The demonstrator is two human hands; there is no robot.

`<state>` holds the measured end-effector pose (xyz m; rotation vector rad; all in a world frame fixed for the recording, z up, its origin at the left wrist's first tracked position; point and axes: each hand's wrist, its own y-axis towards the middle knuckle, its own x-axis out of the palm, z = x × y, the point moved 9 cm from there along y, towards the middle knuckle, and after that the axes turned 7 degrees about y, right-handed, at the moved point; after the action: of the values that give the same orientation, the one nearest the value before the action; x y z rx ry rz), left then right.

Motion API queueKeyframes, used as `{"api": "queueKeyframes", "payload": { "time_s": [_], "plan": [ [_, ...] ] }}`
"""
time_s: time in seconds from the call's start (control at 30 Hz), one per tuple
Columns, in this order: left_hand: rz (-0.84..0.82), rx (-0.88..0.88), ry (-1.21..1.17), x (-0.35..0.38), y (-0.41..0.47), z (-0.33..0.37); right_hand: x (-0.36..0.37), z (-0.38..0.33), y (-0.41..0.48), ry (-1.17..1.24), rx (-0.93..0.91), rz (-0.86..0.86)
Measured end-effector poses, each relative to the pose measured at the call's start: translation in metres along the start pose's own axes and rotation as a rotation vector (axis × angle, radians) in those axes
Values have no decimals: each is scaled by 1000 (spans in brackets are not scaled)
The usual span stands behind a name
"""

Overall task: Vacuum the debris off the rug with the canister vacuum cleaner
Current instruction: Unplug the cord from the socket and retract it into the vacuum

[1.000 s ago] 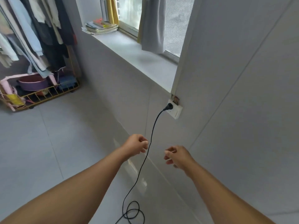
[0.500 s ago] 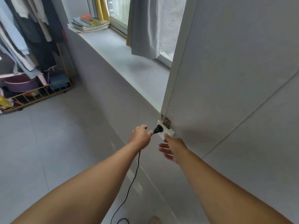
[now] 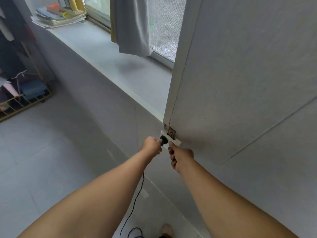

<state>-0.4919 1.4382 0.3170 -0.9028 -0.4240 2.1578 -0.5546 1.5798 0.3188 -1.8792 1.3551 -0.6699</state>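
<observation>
A black plug (image 3: 163, 141) sits in a white wall socket (image 3: 171, 141) low on the grey wall, just under the end of the window sill. My left hand (image 3: 151, 145) grips the plug from the left. My right hand (image 3: 180, 156) is at the socket's lower edge, one finger reaching up to touch the white plate and the other fingers curled. A thin black cord (image 3: 135, 201) hangs from the plug between my forearms and coils on the floor at the bottom edge. The vacuum cleaner and the rug are out of view.
The long grey window sill (image 3: 109, 54) carries a stack of papers (image 3: 59, 15) at its far end, and a grey curtain (image 3: 132, 26) hangs over it. A clothes rack with a wire shelf (image 3: 25, 102) stands at the far left. The floor is grey tile.
Both hands have reached forward to the socket. My left hand has closed on the plug, and my right hand has come up against the socket plate. The camera has moved closer to the wall.
</observation>
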Motion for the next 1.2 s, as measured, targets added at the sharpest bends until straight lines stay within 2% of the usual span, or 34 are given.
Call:
{"api": "queueKeyframes", "payload": {
  "time_s": [0.13, 0.27, 0.53, 0.73, 0.9, 1.03, 1.2],
  "plan": [
    [-44, 19, 28, 2, 5, -3, 3, 3, -1, 28, 8, 22],
    [-94, 13, -22, 5, 6, -5, 1, 0, 6, -1, -62, 119],
    [-64, -26, -122, 14, 6, -10, 4, 0, 9, 76, -97, 185],
    [-37, -7, -136, 15, 4, -12, 5, -3, 7, 58, -97, 183],
    [-10, 9, -18, 7, 2, -5, 5, -6, 2, 52, -51, 149],
    [18, -30, 102, -17, 3, -19, 11, -10, 5, 7, -74, 2],
    [0, -36, -17, -37, -12, -34, 11, -3, -11, 65, -29, 131]
  ]
}}
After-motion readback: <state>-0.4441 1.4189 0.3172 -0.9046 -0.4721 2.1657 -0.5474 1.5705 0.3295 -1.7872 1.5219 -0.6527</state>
